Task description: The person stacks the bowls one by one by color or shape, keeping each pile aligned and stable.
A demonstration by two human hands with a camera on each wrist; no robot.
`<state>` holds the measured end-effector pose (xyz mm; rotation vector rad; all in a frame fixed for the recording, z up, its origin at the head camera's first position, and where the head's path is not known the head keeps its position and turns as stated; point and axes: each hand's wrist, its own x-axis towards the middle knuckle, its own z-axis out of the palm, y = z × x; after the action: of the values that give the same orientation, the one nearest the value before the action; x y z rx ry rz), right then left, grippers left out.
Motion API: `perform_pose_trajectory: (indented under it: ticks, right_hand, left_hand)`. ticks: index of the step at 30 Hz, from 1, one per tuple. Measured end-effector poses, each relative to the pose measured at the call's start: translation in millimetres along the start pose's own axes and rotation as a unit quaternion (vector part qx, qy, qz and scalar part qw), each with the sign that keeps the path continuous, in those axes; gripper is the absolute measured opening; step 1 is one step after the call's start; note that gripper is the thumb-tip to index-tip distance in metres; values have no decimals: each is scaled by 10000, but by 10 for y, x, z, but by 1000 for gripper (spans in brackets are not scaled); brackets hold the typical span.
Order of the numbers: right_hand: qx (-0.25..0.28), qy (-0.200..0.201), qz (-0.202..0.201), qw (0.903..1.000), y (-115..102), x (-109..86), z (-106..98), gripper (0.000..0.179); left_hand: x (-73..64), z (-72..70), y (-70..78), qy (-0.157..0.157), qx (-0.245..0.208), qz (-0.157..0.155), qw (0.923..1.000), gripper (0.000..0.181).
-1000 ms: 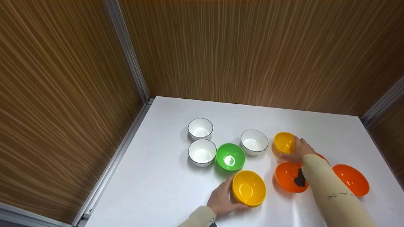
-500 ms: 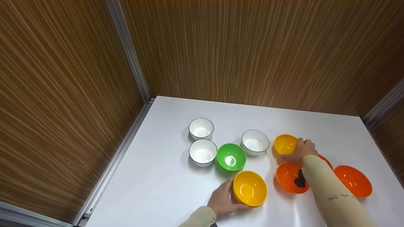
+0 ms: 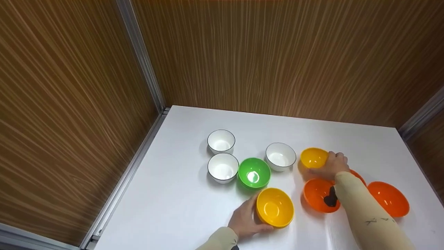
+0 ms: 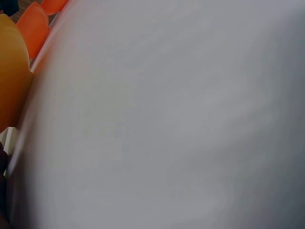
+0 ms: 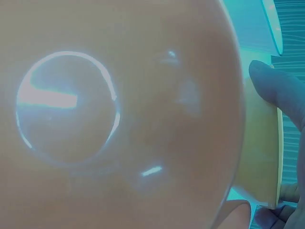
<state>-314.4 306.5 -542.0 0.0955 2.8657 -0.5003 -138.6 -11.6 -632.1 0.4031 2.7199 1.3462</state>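
Observation:
Near the front of the white table, my left hand point(image 3: 245, 219) holds a yellow bowl point(image 3: 275, 207) by its left side, thumb at the near side. That bowl also shows at the edge of the left wrist view point(image 4: 12, 71). Further back on the right, my right hand point(image 3: 331, 167) grips another yellow bowl point(image 3: 313, 158) by its right side. In the right wrist view its wall point(image 5: 259, 148) stands between the thumb point(image 5: 274, 86) and the fingers, which are partly hidden. Both bowls are upright. An orange bowl point(image 3: 318, 198) sits under my right wrist.
Green bowls point(image 3: 254, 173), apparently nested, stand beside a white bowl point(image 3: 223, 168). Another white bowl point(image 3: 221, 141) is behind it, and a third white bowl point(image 3: 280, 156) lies right of the green. One orange bowl point(image 3: 387, 198) stands far right; another point(image 3: 358, 177) is mostly hidden by my right arm.
My right hand has shifted slightly rightward, and the yellow bowl in it has moved a little right and nearer. The left hand and its bowl stay practically still.

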Motion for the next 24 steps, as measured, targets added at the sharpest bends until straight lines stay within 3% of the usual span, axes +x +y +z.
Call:
perform_pose_trajectory:
  ticks: [10,24]
  right_hand:
    - [633,129,-352,9973,-21,-193,-83,120]
    - [1003,758,-1557,9798,-295,-621,-215,124]
  left_hand:
    - [-7,2,-4,22,17,48,10000,117]
    - [-14,-9,-7,-5,-87,102,9999,116]
